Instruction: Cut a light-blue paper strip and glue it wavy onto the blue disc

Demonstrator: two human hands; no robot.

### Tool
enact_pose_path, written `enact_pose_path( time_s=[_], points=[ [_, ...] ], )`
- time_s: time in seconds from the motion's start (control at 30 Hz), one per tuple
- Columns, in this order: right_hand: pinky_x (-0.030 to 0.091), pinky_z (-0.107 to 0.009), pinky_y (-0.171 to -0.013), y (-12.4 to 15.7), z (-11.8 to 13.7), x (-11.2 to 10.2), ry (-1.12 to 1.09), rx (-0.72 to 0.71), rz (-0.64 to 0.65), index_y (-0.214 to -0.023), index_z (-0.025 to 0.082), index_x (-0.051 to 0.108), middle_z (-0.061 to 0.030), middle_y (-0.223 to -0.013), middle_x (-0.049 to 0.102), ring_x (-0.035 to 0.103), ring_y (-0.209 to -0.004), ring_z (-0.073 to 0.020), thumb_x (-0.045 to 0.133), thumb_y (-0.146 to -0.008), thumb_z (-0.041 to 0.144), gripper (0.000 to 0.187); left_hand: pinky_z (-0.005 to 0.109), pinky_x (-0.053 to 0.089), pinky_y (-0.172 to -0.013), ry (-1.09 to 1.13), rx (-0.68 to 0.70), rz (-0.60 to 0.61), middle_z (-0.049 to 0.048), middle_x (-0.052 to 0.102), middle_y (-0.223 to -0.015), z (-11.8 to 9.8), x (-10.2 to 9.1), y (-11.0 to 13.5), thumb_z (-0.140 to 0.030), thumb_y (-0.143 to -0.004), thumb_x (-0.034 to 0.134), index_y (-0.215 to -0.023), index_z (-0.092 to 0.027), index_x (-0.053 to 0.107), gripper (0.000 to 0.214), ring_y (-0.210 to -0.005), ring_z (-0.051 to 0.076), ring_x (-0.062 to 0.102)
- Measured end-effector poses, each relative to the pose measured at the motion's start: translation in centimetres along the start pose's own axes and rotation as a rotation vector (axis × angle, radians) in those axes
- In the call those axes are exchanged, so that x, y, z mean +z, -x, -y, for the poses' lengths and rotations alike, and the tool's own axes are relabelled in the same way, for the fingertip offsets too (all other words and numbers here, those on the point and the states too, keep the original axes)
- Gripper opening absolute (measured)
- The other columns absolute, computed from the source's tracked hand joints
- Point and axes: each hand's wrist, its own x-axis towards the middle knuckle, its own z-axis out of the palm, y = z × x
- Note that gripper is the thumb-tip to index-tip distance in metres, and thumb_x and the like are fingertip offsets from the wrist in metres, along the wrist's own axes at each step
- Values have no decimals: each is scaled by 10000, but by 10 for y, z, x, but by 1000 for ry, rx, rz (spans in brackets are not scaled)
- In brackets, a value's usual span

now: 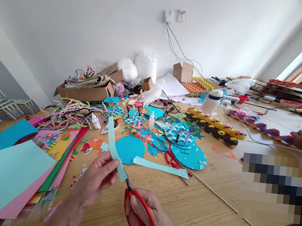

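Head view: left fingers (113,165) pinch a paper strip (112,137), likely light, bendy, best held there; below, right fingers (138,206) grip scissors (147,210).

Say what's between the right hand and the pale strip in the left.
Red-handled scissors, gripped by the right hand, blades at the near end of the pale strip; head view.

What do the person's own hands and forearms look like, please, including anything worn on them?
The left hand and right hand are both ungloved, with ordinary slim fingers. No sleeve, watch or bracelet shows on either forearm down to the picture's lower edge. No ring shows, though some fingers are partly hidden.
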Motion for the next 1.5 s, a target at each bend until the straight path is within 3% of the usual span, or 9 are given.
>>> enact_pose_path(
  time_s=[0.27,0.93,1.07,1.33,1.5],
  points=[
    [268,-168,-378,3,4,2,-54,-55,16,-735,130,536,60,-420,437,389,-350,-44,456,-780,623,502,149,196,-398,-3,-18,11,-65,492,-530,0,2,1,-396,-688,673,-747,-184,590,236,-426,34,362],
    [227,-158,-378,7,5,1,-83,-59,36,-810,129,569,39,-483,460,425,-415,-55,410,-844,555,455,140,196,-396,74,-73,86,-67,508,-542,10,12,4,-358,-688,693,-692,-173,591,211,-420,19,393],
    [204,-164,-367,7,6,3,-81,-87,45,-810,127,567,38,-488,448,408,-413,-57,402,-847,554,459,144,190,-391,77,-64,96,-67,511,-554,12,10,3,-342,-708,680,-689,-176,589,191,-421,16,397],
    [270,-160,-394,7,0,3,-147,-96,15,-761,129,549,47,-472,432,382,-394,-46,409,-877,486,400,135,206,-402,83,-75,77,-63,522,-564,13,9,2,-358,-685,700,-727,-184,613,198,-428,13,404],
    [199,-161,-350,3,-11,3,-261,-103,-1,-730,135,547,61,-436,405,321,-354,-36,443,-869,467,375,134,224,-405,78,-84,54,-54,535,-579,12,9,2,-371,-662,715,-750,-180,627,229,-434,14,408]
  ],
)
